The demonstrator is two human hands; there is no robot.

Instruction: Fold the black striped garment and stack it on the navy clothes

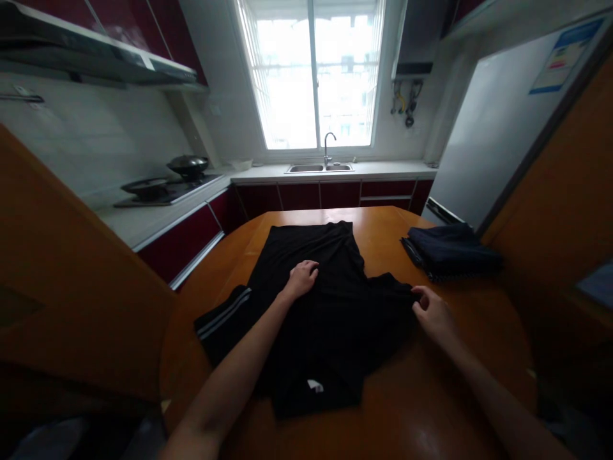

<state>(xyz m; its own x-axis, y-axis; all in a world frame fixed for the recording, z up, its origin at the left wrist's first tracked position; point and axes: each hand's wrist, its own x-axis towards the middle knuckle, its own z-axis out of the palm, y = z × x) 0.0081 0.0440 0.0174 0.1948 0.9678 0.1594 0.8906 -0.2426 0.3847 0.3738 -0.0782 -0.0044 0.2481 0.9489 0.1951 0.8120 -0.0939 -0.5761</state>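
Observation:
A black T-shirt (pixel 330 319) lies spread on the wooden table, its collar and white label toward me and its hem toward the window. The sleeve on the left shows light stripes near its cuff. Resting on the middle of the shirt, my left hand (pixel 302 278) has its fingers loosely bent over the cloth, with no fold seen gripped in them. At the end of the right sleeve, my right hand (pixel 432 312) pinches the edge between thumb and fingers.
Folded dark clothes (pixel 450 250) lie at the right of the round-edged table (pixel 378 223). Beyond are a counter with a sink (pixel 320 168) and tap, a stove with a lidded pan (pixel 188 165) on the left, and a fridge (pixel 493 134) on the right.

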